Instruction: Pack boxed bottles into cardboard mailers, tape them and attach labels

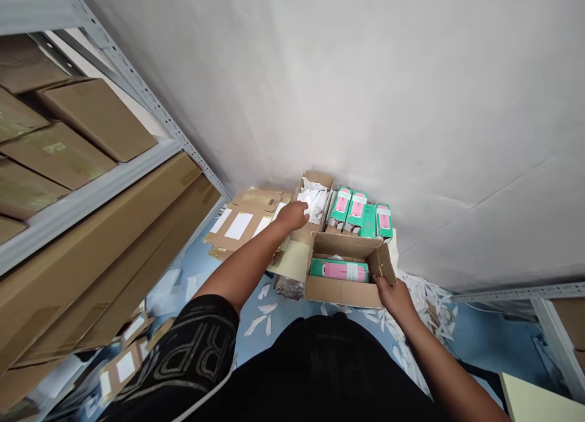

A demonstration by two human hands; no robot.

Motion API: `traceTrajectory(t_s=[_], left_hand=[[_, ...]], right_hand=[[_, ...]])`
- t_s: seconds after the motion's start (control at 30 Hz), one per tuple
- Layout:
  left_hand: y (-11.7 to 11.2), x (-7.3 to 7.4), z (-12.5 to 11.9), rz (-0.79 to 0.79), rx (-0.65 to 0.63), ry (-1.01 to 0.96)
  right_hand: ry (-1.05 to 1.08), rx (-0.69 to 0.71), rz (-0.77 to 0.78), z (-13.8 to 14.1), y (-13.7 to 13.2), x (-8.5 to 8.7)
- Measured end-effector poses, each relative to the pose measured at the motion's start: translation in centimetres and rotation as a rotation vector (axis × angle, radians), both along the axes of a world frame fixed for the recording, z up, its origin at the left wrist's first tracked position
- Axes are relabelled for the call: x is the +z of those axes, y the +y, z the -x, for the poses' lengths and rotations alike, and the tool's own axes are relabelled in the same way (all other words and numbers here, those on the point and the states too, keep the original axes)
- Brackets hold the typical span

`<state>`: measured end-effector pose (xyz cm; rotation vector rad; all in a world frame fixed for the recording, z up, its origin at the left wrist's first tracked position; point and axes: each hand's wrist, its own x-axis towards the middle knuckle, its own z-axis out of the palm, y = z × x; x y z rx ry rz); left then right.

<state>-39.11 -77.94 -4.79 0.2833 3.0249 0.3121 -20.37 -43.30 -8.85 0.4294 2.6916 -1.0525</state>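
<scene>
My right hand [393,295] grips the right wall of an open cardboard box [345,295], its thumb near the upper edge. Inside that box lies a green and pink carton [340,271] with a pale band around it. My left hand [294,217] reaches forward to a smaller cardboard box [320,178] filled with crumpled white paper strips [314,197]. Its fingers are curled at the near left of the strips; what they hold, if anything, is hidden. Right of the paper box stand several green and pink cartons [357,210].
Flattened cardboard [242,218] with white labels lies on the left. Paper scraps [427,294] litter the blue floor [251,309]. Metal shelving [132,77] with brown boxes [98,114] rises at left. A grey wall [365,92] closes off the far side.
</scene>
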Motion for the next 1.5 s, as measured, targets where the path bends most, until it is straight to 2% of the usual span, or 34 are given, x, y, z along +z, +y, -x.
traceTrajectory(t_s=[0.1,0.2,0.4,0.5,0.6,0.7,0.77,0.9,0.97,1.03,1.1,1.2,1.37,1.43,1.5], left_hand=[[0.7,-0.5,2.9,0.093,0.094,-0.075],[1.2,-1.1,5.9,0.109,0.115,-0.108],[1.6,-2.1,11.6,0.148,0.133,-0.158],[1.6,-2.5,13.1,0.151,0.082,-0.179],[1.0,-2.4,13.2,0.135,-0.012,-0.173],[-0.6,-1.4,12.3,0.100,-0.087,-0.112],[-2.1,-0.4,11.4,0.002,-0.091,-0.019],[-4.8,2.3,8.0,-0.431,-0.104,0.145],[-5.3,3.7,5.2,-0.647,-0.194,0.143],[-5.2,4.7,2.0,-0.759,-0.344,0.103],[-4.6,5.0,-0.9,-0.768,-0.557,0.034],[-3.4,4.2,-3.8,-0.707,-0.804,-0.012],[-1.8,1.9,-5.5,-0.486,-1.046,-0.073],[-1.3,1.7,-6.0,-0.404,-1.115,-0.080],[-1.0,2.2,-6.5,-0.392,-1.159,-0.060]], right_hand=[[-0.019,0.037,0.016,1.8,-0.3,-0.2],[-0.030,0.058,0.017,2.8,-0.9,0.0],[-0.085,-0.004,0.071,2.7,-2.9,0.5],[-0.084,-0.095,0.067,2.1,-4.4,0.7],[-0.082,-0.196,0.045,1.3,-6.1,0.5],[-0.067,-0.262,0.024,0.6,-7.6,0.0],[-0.057,-0.294,0.006,0.3,-8.5,-0.3],[-0.065,-0.354,-0.024,-0.2,-10.1,-0.5],[-0.063,-0.373,-0.032,-0.3,-10.8,-0.4],[-0.044,-0.387,-0.039,-0.4,-11.3,-0.1],[-0.041,-0.404,-0.041,-0.5,-11.8,0.1],[-0.075,-0.434,-0.039,-0.9,-12.5,0.5],[-0.068,-0.460,-0.072,-1.7,-13.4,0.8],[-0.047,-0.461,-0.087,-2.1,-13.6,0.9],[-0.022,-0.458,-0.080,-2.6,-13.5,0.9]])
